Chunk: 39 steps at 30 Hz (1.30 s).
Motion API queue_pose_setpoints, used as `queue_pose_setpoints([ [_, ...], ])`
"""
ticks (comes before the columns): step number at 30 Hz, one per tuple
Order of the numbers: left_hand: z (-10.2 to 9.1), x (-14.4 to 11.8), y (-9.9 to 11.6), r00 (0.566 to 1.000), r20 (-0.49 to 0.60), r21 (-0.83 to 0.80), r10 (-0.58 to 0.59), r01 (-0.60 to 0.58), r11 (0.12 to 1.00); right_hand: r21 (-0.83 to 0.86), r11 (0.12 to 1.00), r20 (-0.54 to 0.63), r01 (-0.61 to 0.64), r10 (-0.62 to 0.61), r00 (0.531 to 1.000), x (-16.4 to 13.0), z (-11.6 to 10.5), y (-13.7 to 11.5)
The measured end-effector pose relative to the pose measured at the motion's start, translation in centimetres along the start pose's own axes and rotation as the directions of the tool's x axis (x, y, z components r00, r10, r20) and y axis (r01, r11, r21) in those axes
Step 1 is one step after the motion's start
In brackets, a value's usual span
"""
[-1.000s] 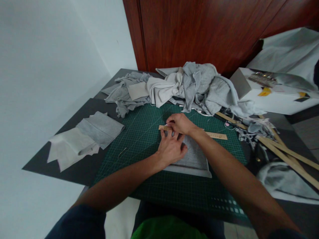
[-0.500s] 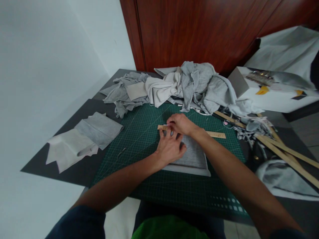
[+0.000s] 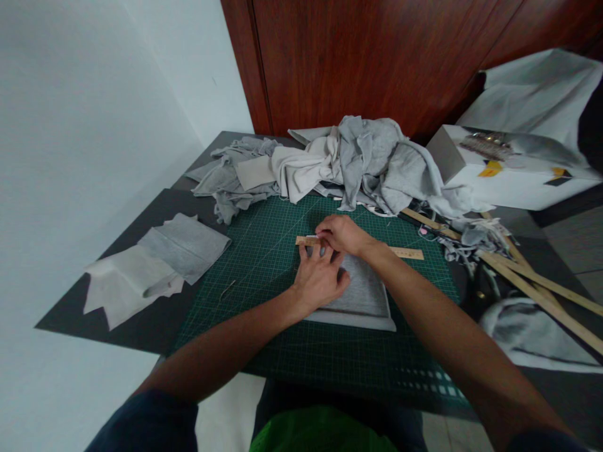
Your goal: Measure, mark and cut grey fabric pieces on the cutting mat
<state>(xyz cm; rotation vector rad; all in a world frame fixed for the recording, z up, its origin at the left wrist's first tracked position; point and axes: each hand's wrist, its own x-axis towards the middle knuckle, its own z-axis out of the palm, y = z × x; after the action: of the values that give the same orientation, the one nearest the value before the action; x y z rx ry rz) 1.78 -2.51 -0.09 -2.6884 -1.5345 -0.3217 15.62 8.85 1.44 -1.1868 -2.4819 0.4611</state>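
Observation:
A folded piece of grey fabric point(image 3: 360, 289) with a pale lower edge lies on the green cutting mat point(image 3: 264, 257). Across its far edge rests a wooden ruler point(image 3: 407, 253), its middle covered by my right arm. My left hand point(image 3: 318, 279) is open, its fingers spread and pressing on the ruler's left part and the fabric. Just beyond it, my right hand point(image 3: 342, 232) is closed, fingertips pinched at the fabric's far edge by the ruler. Whatever lies between those fingertips is hidden, though a bit of white edge shows beside them.
Grey and white cloth point(image 3: 372, 157) is heaped along the back. Two fabric pieces point(image 3: 186, 245) lie at the left, near a small thin tool point(image 3: 228, 289) on the mat. To the right are wooden strips point(image 3: 537, 276), scraps and a white box point(image 3: 513, 169).
The view has shifted slightly. Both hands stay at the ruler in nearly the same pose, and the fabric has not visibly moved.

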Motion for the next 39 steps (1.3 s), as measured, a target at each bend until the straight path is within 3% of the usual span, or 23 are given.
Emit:
queue_pose_setpoints([
  [9,0.0,0.0,-0.1,1.000,-0.007,0.009,0.014,-0.013,1.000,-0.047,0.999,0.030,0.019,-0.018,0.999,-1.5,-1.0,1.5],
  [15,0.2,0.0,-0.1,1.000,-0.010,-0.001,0.015,-0.015,1.000,-0.046,0.998,0.003,0.045,-0.044,0.999,-1.4,-0.5,1.1],
  [22,0.3,0.1,-0.2,1.000,-0.008,0.005,0.011,-0.011,1.000,-0.072,0.997,0.027,0.029,-0.027,0.999,-3.3,-2.0,2.6],
  [27,0.3,0.2,-0.2,1.000,-0.009,-0.007,0.008,-0.008,1.000,-0.068,0.997,-0.012,0.039,-0.039,0.999,-3.0,-1.2,2.0],
  [39,0.7,0.4,-0.3,1.000,-0.021,-0.057,0.005,-0.006,0.998,-0.151,0.988,0.045,0.022,-0.016,0.999,-4.2,-2.2,3.0],
])
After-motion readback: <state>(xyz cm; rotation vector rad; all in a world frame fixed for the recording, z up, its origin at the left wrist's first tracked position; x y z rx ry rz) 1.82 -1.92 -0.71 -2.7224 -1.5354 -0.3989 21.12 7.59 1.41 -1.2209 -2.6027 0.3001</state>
